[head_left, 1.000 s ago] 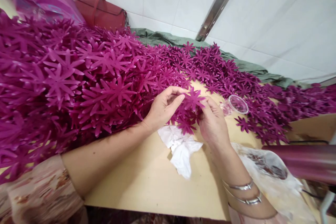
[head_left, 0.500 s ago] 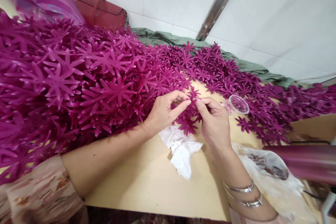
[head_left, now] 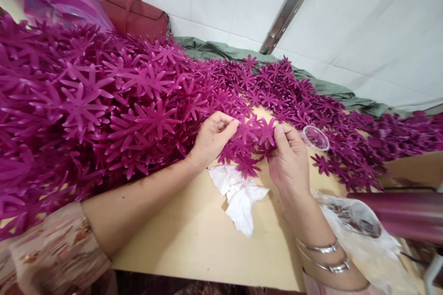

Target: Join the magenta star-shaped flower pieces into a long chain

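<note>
Between thumb and fingers, my right hand (head_left: 290, 152) pinches a magenta star-shaped petal piece (head_left: 266, 131) by its right side. My left hand (head_left: 215, 137) is closed in a pinch at the tip of another magenta petal piece (head_left: 246, 130), just left of the first. Under and around both hands lie more loose petal pieces (head_left: 247, 166) of the same shape. A crumpled white cloth (head_left: 238, 196) rests on the table (head_left: 197, 235) below the hands. Close by my right hand stands a clear plastic cup (head_left: 316, 138) with a round rim.
A big heap of magenta petal pieces (head_left: 83, 101) covers the left side. A smaller heap (head_left: 277, 78) runs along the back to the right. Behind are a red handbag (head_left: 131, 11) and green fabric (head_left: 221, 50). A plastic bag (head_left: 360, 239) and maroon cylinder (head_left: 401, 214) sit at right.
My hands have moved apart, the left going left and up, the right slightly right. Two petal pieces now show spread out between them, where the fingertips nearly met before.
</note>
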Available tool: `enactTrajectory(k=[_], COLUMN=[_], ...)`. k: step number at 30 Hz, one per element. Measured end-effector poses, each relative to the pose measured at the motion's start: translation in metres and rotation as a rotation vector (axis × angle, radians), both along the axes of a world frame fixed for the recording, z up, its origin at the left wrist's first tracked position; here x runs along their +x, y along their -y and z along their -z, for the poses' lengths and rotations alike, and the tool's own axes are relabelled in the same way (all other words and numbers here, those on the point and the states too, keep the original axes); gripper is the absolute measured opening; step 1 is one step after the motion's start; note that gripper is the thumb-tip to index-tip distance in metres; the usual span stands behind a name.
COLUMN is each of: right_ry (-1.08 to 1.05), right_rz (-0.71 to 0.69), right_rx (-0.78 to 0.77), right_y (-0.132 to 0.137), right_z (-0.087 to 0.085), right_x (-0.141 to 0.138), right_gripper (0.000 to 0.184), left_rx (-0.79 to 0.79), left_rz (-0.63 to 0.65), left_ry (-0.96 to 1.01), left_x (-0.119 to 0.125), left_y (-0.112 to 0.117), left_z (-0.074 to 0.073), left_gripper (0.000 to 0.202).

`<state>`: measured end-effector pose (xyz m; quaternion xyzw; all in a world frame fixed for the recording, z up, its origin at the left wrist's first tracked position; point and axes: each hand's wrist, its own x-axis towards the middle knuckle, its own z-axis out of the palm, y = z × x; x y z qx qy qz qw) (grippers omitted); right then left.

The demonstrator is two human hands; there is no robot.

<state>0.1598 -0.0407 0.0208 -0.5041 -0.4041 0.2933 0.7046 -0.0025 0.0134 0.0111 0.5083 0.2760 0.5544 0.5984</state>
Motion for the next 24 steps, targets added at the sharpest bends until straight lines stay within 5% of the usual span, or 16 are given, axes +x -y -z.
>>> enactTrajectory(k=[9, 17, 24], right_ry=[-0.016, -0.001, 0.099], right_rz=[0.013, -0.022, -0.104], right_rx=[0.001, 0.007, -0.046], right_y=[0.001, 0.002, 0.007], right_z=[-0.001, -0.005, -0.001], right_x=[0.004, -0.003, -0.006], right_gripper=[0.034, 0.032, 0.03], left_rx=[0.144, 0.439, 0.618], left_rz=[-0.066, -0.187, -0.169], left_ry=[-0.072, -0.443, -0.451], left_x=[0.005, -0.006, -0.008], left_y=[0.0, 0.009, 0.01], left_z=[0.007, -0.003, -0.009], left_gripper=[0.015, 0.012, 0.021])
